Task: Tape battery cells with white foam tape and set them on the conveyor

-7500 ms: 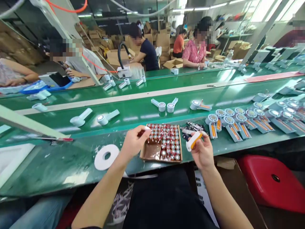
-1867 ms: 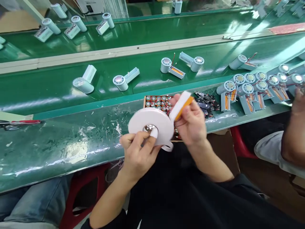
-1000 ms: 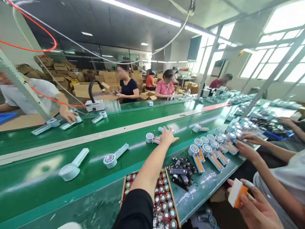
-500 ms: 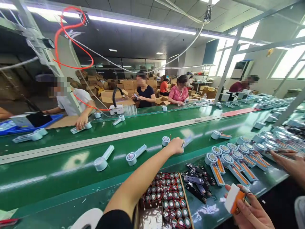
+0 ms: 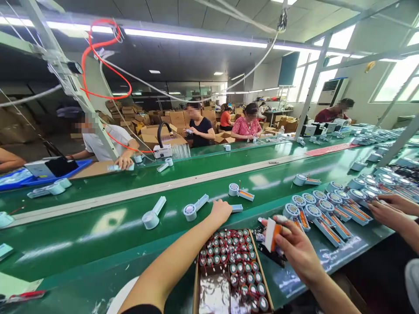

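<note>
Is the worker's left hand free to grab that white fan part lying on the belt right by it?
Probably yes. The left hand is already closed over one end of the white fan part on the green belt, nothing lies between them, and the right hand holds an orange-and-white piece well clear.

1. Left hand: bare; no glove, ring or watch visible; fingers partly hidden from the head view.
2. Left forearm: bare from wrist to near the elbow; long, slim outline running in from the bottom edge.
3. Left sleeve: dark, black-looking fabric; only a narrow strip shows at the bottom edge; hem sits about the elbow.
4. Right hand: bare; no glove or ring; fingernails short and unpainted as far as can be told.
5. Right wrist and forearm: bare; no watch, strap or band; sleeve out of frame.
6. Torso and legs: not in view.
</note>
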{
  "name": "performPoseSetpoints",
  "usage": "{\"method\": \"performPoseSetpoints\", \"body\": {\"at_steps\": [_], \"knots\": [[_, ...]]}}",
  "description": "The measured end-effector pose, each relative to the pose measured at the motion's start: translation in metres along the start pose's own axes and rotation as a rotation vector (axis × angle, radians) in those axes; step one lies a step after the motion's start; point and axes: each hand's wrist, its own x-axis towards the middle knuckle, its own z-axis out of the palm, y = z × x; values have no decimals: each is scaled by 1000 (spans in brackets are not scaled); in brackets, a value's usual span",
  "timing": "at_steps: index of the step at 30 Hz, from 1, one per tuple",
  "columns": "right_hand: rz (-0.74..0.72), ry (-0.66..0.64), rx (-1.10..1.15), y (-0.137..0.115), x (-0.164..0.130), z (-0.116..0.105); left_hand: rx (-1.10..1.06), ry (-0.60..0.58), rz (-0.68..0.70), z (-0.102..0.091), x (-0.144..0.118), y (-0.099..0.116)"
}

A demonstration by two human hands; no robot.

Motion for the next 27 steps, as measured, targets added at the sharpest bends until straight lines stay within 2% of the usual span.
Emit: {"method": "performPoseSetpoints", "body": {"at_steps": [5, 8, 12, 15, 19, 23, 27], "knots": [[-22, -213, -213, -12, 32, -5, 30, -20, -4, 16, 11, 3], [-11, -268, -260, -12, 47, -8, 11, -19, 9, 18, 15, 0], [-28, -312, -311, -5, 66, -8, -25, -22, -73, 14, 24, 7], [-71, -319, -391, 4, 89, -11, -64, -55, -98, 9, 32, 12], [-120, -329, -509, 25, 128, -19, -119, -85, -47, 3, 35, 8], [-131, -342, -587, 50, 161, -26, -142, -40, 12, -4, 30, 0], [-127, -343, -620, 65, 174, -29, -116, 7, 93, -6, 20, -4]]}}
